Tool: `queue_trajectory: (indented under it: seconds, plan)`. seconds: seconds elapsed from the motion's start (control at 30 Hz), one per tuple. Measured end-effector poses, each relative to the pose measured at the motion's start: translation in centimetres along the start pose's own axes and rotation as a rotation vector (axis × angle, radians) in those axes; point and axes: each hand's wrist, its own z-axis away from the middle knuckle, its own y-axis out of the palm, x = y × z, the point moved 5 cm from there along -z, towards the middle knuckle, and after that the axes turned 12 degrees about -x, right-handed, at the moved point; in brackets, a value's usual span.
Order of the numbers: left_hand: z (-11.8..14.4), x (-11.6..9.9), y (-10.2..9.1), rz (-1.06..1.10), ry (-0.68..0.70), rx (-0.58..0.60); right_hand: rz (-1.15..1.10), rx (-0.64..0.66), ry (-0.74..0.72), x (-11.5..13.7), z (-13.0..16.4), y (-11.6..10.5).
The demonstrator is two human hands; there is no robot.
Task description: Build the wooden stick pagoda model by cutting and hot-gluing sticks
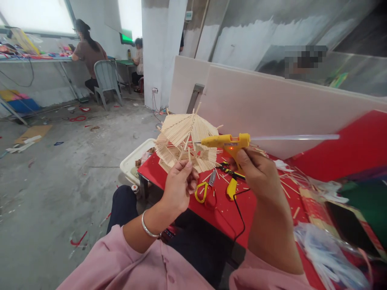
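My right hand (256, 171) is wrapped round the handle of a yellow hot glue gun (225, 141), its orange light lit and a long clear glue stick (296, 137) jutting from the back. The gun's nozzle points left. Between the thumb and fingers of my left hand (181, 181) is a small wooden stick (189, 154), held upright just below and left of the nozzle. Behind both hands stands a pagoda-like model (175, 127) built of thin wooden sticks, with a sloped upper roof and a wider lower tier. Whether the nozzle touches anything I cannot tell.
Yellow-handled scissors (202, 192) and black-and-yellow pliers (231, 172) lie on the red table (222, 215) among loose sticks. The gun's black cord (241, 213) hangs over the front edge. Plastic bags (329, 253) and a phone (347, 225) are at right. Other people sit farther off.
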Motion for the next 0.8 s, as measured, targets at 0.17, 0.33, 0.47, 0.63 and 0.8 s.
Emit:
queue_trajectory:
  seconds: [0.17, 0.33, 0.47, 0.63, 0.8]
  plan:
    - [0.2, -0.7, -0.6, 0.02, 0.0, -0.015, 0.09, 0.003, -0.135, 2.9, -1.6, 3.6]
    - [0.0, -2.4, -2.3, 0.053, 0.034, -0.05, 0.243, 0.08, -0.26, 4.7, -2.0, 6.9]
    - [-0.3, -3.3, -3.5, 0.082, 0.039, -0.051, 0.307, 0.101, -0.276, 5.0, -1.5, 6.8]
    - [-0.3, -3.5, -4.1, 0.123, -0.011, -0.015, 0.489, -0.113, -0.321, 5.7, -1.9, 5.4]
    - [-0.3, -3.6, -4.8, 0.138, -0.022, 0.008, 0.377, 0.12, -0.262, 5.6, -0.8, 6.7]
